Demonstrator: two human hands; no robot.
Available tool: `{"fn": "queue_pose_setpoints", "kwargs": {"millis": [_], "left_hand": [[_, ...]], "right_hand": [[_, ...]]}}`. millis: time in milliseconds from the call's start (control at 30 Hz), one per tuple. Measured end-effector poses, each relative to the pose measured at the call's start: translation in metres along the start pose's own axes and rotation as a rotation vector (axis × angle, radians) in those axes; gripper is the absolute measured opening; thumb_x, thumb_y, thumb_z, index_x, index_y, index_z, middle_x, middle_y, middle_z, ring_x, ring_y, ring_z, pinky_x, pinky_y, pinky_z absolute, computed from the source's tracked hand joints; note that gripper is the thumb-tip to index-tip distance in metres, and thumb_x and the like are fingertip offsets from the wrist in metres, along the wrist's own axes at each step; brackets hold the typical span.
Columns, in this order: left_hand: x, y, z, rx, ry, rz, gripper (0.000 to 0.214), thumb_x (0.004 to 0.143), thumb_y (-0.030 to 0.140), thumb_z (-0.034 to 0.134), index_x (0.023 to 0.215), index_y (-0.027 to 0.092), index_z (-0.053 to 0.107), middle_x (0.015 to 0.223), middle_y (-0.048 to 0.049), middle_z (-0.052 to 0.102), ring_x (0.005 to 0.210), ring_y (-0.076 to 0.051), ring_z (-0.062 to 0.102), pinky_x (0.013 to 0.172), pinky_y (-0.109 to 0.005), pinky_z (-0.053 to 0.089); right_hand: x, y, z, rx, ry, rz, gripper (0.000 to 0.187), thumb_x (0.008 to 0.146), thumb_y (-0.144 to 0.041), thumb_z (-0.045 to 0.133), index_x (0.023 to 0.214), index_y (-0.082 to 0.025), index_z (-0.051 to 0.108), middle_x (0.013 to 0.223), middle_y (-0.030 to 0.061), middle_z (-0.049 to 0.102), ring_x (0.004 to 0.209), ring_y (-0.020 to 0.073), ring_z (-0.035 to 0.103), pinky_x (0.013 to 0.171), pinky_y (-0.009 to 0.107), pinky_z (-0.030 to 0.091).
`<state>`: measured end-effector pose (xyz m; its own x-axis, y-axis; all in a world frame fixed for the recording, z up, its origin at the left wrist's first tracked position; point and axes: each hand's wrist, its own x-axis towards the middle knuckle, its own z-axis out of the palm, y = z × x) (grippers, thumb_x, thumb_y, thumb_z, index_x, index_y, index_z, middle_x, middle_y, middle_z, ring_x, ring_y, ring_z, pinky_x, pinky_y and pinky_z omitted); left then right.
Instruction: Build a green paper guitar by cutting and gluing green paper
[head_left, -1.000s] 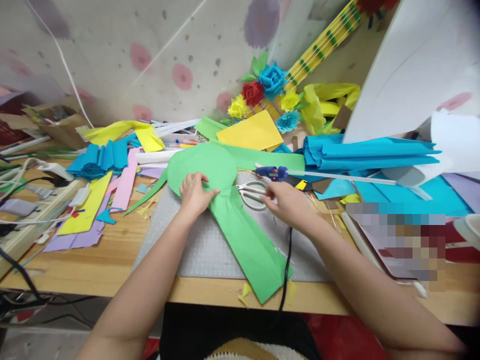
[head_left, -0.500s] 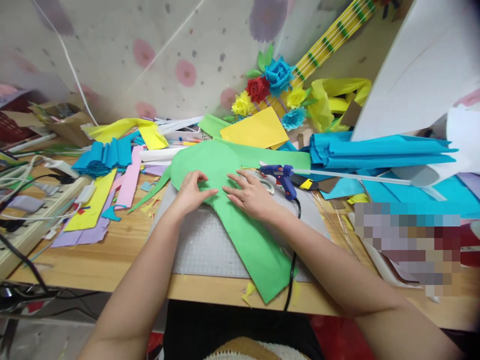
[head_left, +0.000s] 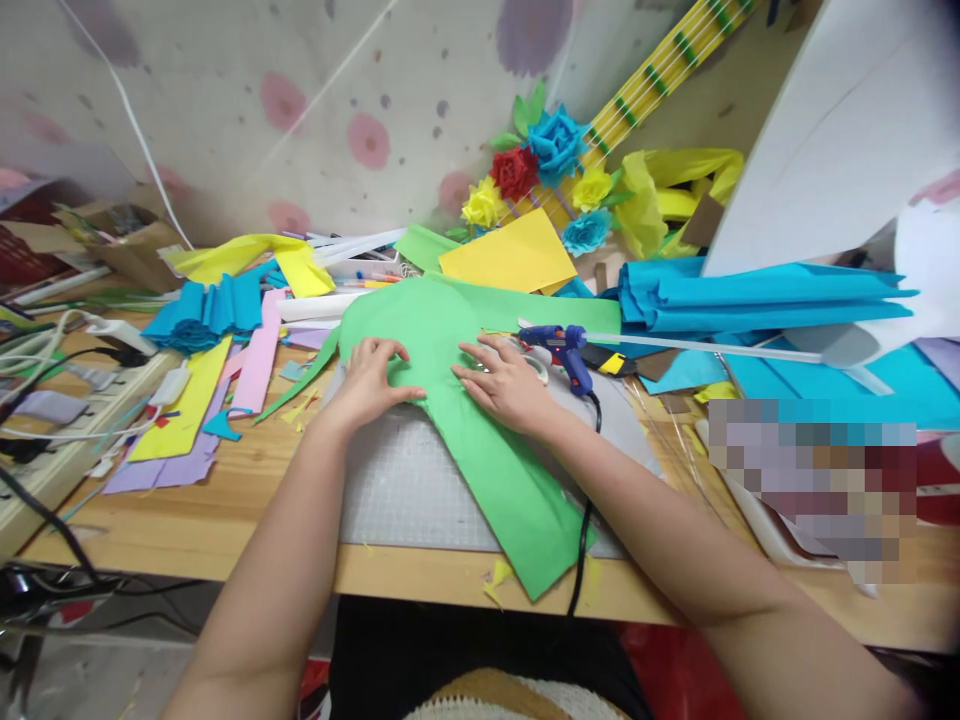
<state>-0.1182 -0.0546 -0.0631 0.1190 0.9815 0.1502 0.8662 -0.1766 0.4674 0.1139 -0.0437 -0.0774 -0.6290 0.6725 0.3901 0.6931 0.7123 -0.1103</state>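
A large sheet of green crepe paper [head_left: 499, 490] lies over the cutting mat [head_left: 405, 500], with a rounded part at the back and a wide strip running to the table's front edge. My left hand [head_left: 367, 385] rests at the left edge of the rounded part, fingers bent and thumb apart. Across from it, my right hand [head_left: 506, 388] lies on the paper with its fingers spread. Just right of that hand is a blue glue gun [head_left: 559, 348] with a long white glue stick [head_left: 690, 348] in its back. A white tape roll [head_left: 536, 362] shows partly behind my right hand.
Blue crepe paper rolls [head_left: 750, 297] lie at the back right, beside a yellow-handled cutter [head_left: 611, 362]. The glue gun's black cable [head_left: 583, 545] hangs over the front edge. A power strip [head_left: 90, 430] and paper scraps [head_left: 180, 420] fill the left. Paper flowers [head_left: 556, 145] stand behind.
My left hand has shifted slightly left, and the gap between its fingers and thumb is a little wider. My right hand has barely moved; the paper stays in place.
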Motion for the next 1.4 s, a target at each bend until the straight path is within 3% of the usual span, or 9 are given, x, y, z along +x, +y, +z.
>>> {"fn": "queue_pose_setpoints", "kwargs": {"millis": [133,300,433,533,667,1100,1400], "left_hand": [[0.002,-0.015,-0.003,-0.049,-0.06,0.06,0.05,0.06,0.041,0.078,0.099,0.024,0.052,0.108,-0.0031,0.047,0.113,-0.025,0.043,0.099,-0.039,0.034],[0.004,-0.02,-0.002,-0.035,-0.041,0.074,0.051,0.058,0.044,0.078,0.097,0.024,0.053,0.103,-0.0026,0.048,0.11,-0.024,0.044,0.097,-0.038,0.035],[0.004,-0.014,0.0,-0.047,-0.017,0.07,0.045,0.063,0.045,0.075,0.094,0.022,0.052,0.101,-0.0029,0.05,0.107,-0.023,0.046,0.095,-0.037,0.036],[0.003,-0.006,0.006,-0.018,0.075,-0.007,0.038,0.07,0.047,0.069,0.089,0.021,0.051,0.098,-0.0038,0.049,0.103,-0.022,0.046,0.092,-0.037,0.037],[0.002,0.006,0.014,0.079,0.16,-0.07,0.04,0.067,0.046,0.073,0.086,0.021,0.049,0.098,-0.0048,0.048,0.101,-0.024,0.045,0.09,-0.037,0.037],[0.001,0.014,0.012,0.072,0.101,-0.163,0.042,0.065,0.042,0.074,0.09,0.021,0.046,0.103,-0.0056,0.047,0.109,-0.025,0.043,0.094,-0.039,0.035],[0.002,-0.014,-0.003,0.035,-0.014,-0.015,0.047,0.062,0.043,0.076,0.095,0.024,0.049,0.106,-0.0035,0.047,0.111,-0.025,0.043,0.097,-0.04,0.034]], "right_hand": [[0.001,-0.002,0.002,0.01,0.025,-0.029,0.037,0.093,-0.034,0.042,0.117,-0.019,0.066,0.131,0.009,0.056,0.126,0.0288,0.041,0.105,0.048,0.036],[0.002,-0.004,0.002,0.039,0.017,-0.057,0.037,0.093,-0.039,0.042,0.116,-0.024,0.066,0.136,0.0074,0.051,0.131,0.0296,0.035,0.106,0.05,0.033],[0.002,-0.003,0.003,0.04,0.015,-0.043,0.036,0.094,-0.037,0.041,0.114,-0.024,0.068,0.136,0.0069,0.051,0.133,0.0298,0.032,0.107,0.051,0.032],[0.0,-0.002,0.005,0.03,0.035,-0.049,0.036,0.094,-0.036,0.041,0.119,-0.024,0.064,0.138,0.006,0.049,0.134,0.0287,0.031,0.108,0.05,0.03],[-0.001,-0.001,0.009,0.034,0.047,-0.046,0.036,0.094,-0.035,0.041,0.121,-0.026,0.063,0.139,0.0063,0.048,0.134,0.0287,0.031,0.108,0.051,0.029],[-0.002,-0.004,0.008,0.048,0.03,-0.083,0.034,0.093,-0.036,0.043,0.118,-0.03,0.065,0.136,0.0058,0.051,0.133,0.0278,0.032,0.108,0.049,0.029],[-0.004,0.006,0.005,0.054,0.072,-0.045,0.031,0.093,-0.032,0.044,0.111,-0.031,0.069,0.133,0.0015,0.055,0.132,0.0275,0.034,0.106,0.05,0.031]]}}
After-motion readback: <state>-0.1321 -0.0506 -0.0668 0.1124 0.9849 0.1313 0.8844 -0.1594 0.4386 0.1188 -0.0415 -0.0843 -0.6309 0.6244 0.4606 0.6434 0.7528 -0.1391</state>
